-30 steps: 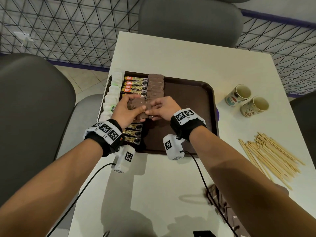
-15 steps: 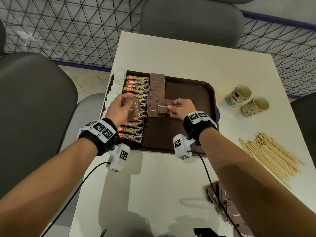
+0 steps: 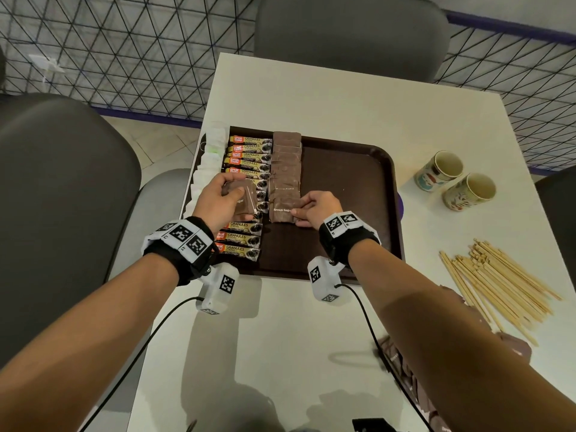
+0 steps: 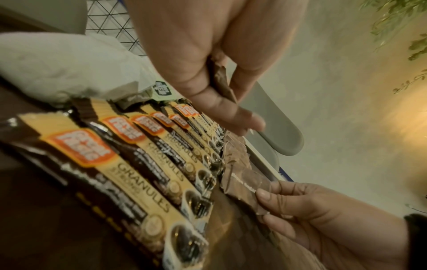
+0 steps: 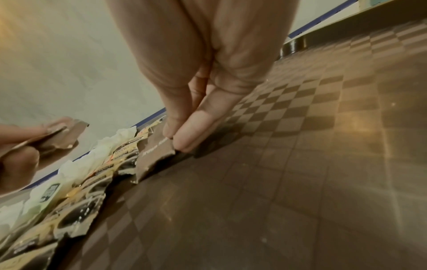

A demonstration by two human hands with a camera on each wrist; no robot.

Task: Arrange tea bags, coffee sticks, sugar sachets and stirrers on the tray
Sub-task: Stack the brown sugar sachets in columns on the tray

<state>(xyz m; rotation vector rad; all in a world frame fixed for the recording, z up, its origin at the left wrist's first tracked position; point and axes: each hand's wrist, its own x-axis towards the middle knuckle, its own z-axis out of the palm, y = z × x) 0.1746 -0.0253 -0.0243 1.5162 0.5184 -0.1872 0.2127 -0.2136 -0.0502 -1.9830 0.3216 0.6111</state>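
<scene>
A dark brown tray (image 3: 349, 169) lies on the white table. Along its left side run white tea bags (image 3: 205, 163), a column of coffee sticks (image 3: 249, 151) and a column of brown sugar sachets (image 3: 286, 163). My left hand (image 3: 218, 201) hovers over the coffee sticks and grips a small stack of sugar sachets (image 3: 244, 199) (image 4: 220, 80). My right hand (image 3: 314, 208) pinches one brown sugar sachet (image 3: 282, 212) (image 5: 157, 149) at the near end of the sachet column, its edge down on the tray. Wooden stirrers (image 3: 495, 282) lie heaped on the table at the right.
Two paper cups (image 3: 455, 179) stand right of the tray. More brown sachets (image 3: 402, 366) lie on the table near my right forearm. Grey chairs (image 3: 352, 32) surround the table. The tray's right half (image 3: 346, 188) is bare.
My hands have parted. The right hand took one sachet from the left hand's stack and brought it down to the near end of the sachet column.
</scene>
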